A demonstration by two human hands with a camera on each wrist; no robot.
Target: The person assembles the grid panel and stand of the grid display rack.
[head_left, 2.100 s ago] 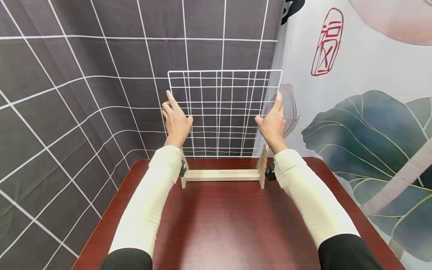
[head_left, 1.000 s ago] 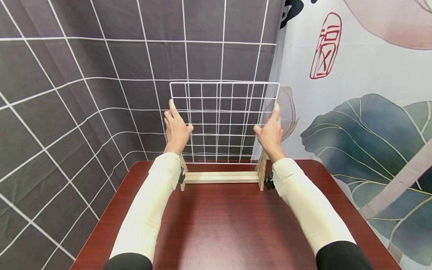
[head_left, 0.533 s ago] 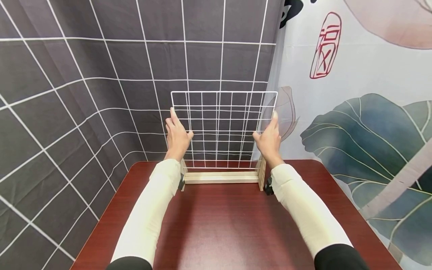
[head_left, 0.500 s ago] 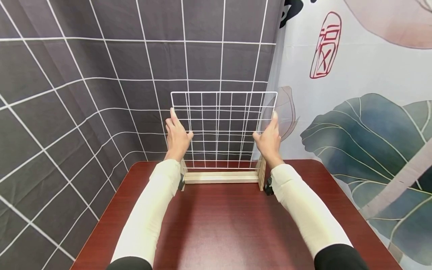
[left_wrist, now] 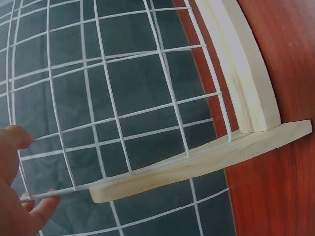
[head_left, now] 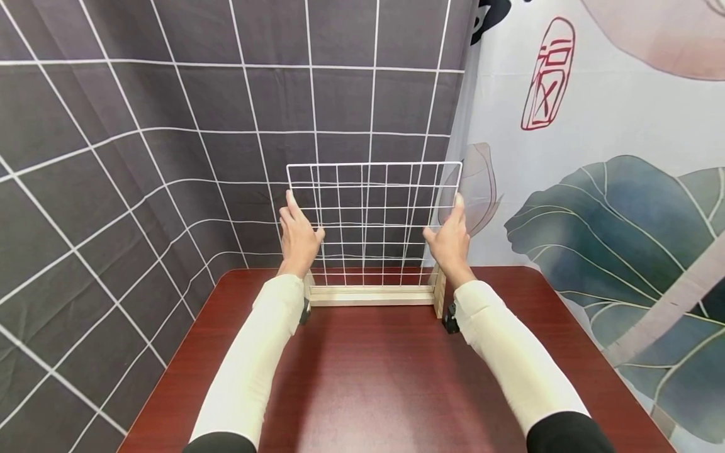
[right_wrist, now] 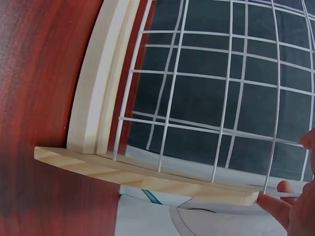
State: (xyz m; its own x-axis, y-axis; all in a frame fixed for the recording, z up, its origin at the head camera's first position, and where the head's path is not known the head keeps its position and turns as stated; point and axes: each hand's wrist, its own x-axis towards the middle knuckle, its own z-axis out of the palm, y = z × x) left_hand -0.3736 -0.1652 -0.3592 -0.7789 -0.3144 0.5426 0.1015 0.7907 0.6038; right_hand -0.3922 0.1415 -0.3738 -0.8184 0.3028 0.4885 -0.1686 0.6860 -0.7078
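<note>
A white wire grid panel [head_left: 368, 224] stands upright above a pale wooden base [head_left: 374, 296] at the far edge of the red-brown table [head_left: 385, 377]. My left hand [head_left: 297, 236] pinches the panel's left edge and my right hand [head_left: 450, 239] pinches its right edge, fingers pointing up. The panel's bottom edge is level with the base's long rail, between its two end pieces; whether it sits in the groove I cannot tell. The left wrist view has the grid [left_wrist: 118, 118], the base's end piece [left_wrist: 197, 164] and my left hand [left_wrist: 15, 196]. The right wrist view has the grid [right_wrist: 226, 123], the other end piece [right_wrist: 142, 179] and my right hand [right_wrist: 290, 206].
A dark cloth with white grid lines [head_left: 141, 126] hangs behind and to the left of the table. A white cloth printed with large leaves [head_left: 595, 207] hangs on the right. Bare tabletop lies between my forearms in front of the base.
The grid panel has come straight down toward the wooden base, and both hands have come down with it, holding the same edges.
</note>
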